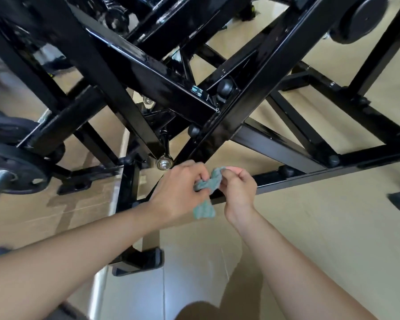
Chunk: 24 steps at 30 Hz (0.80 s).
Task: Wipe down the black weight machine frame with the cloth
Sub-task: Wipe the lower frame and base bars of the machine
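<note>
Straddling beige tiles (321, 227) — black frame (152, 72); hands (178, 195) (238, 192) pinch cloth (208, 182)

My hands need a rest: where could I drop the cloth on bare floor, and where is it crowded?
Bare floor lies right of the right hand, below the low bar. A smaller patch lies between the forearms, beside the foot. Crowded above the cloth, where bars of the frame cross, and left by the plates.

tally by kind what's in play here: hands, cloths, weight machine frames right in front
hands: 2 (left hand, right hand)
cloth: 1, teal, gripped by both
black weight machine frame: 1
total: 4
</note>
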Tool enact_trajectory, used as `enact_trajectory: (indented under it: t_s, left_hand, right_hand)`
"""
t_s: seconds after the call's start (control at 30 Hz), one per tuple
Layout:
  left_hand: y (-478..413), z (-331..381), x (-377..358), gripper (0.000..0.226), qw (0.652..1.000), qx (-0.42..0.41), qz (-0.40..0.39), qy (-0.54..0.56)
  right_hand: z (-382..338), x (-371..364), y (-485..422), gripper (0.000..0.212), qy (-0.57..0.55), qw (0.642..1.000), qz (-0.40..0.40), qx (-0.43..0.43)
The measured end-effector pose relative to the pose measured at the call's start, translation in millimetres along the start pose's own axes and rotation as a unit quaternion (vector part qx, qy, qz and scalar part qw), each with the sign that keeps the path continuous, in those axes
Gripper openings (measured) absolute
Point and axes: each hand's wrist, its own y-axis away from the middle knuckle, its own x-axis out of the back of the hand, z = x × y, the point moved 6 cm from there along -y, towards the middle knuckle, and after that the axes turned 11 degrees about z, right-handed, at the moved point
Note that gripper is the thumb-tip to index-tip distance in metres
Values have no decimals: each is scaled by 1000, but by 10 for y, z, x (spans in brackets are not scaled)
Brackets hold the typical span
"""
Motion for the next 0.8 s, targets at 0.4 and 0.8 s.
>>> enact_trajectory:
  t_s: [0.4, 0.8]
  left_hand:
    - [-289, -15, 447, 38, 966, 69, 224, 107]
    - [62, -89, 26, 63, 973, 151, 139, 103]
  right_hand:
    - [-713, -247, 484, 20, -40, 976, 15, 214]
    - [-43, -350, 129, 8, 145, 973, -138, 111]
